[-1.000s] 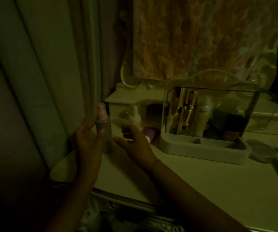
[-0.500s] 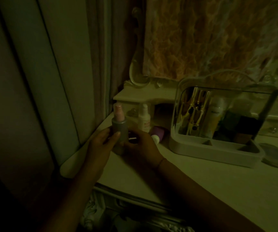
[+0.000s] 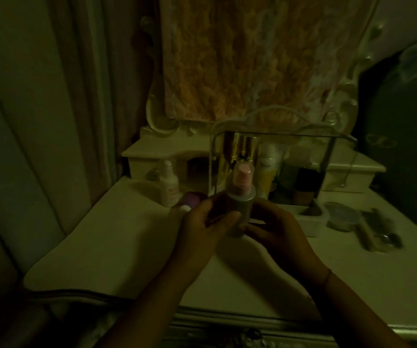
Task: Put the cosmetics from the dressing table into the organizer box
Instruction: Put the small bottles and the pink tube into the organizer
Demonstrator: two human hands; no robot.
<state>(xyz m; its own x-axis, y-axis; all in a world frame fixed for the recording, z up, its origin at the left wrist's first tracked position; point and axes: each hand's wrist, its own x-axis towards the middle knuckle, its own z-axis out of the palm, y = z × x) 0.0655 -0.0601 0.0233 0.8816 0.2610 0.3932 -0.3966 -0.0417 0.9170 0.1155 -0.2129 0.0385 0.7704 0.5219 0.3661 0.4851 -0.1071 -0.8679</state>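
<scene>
In dim light I hold a frosted spray bottle point(image 3: 241, 197) with a pink nozzle under a clear cap, upright above the dressing table point(image 3: 132, 247). My left hand point(image 3: 202, 227) grips its left side and my right hand point(image 3: 275, 229) grips its right side and base. Right behind the bottle stands the organizer box point(image 3: 313, 222), white-based with a clear raised lid, holding gold tubes, a white-and-yellow bottle and dark jars. A small white bottle point(image 3: 168, 183) and a purple item point(image 3: 191, 199) stay on the table left of the box.
A round compact point(image 3: 343, 216) and a brush or comb point(image 3: 378, 229) lie right of the box. Small drawer units flank the mirror base at the back. A curtain hangs at the left. The table's front edge runs below my wrists.
The spray bottle has moved from the table's left back area to the right, now in front of the organizer box. My right hand joined my left in holding it.
</scene>
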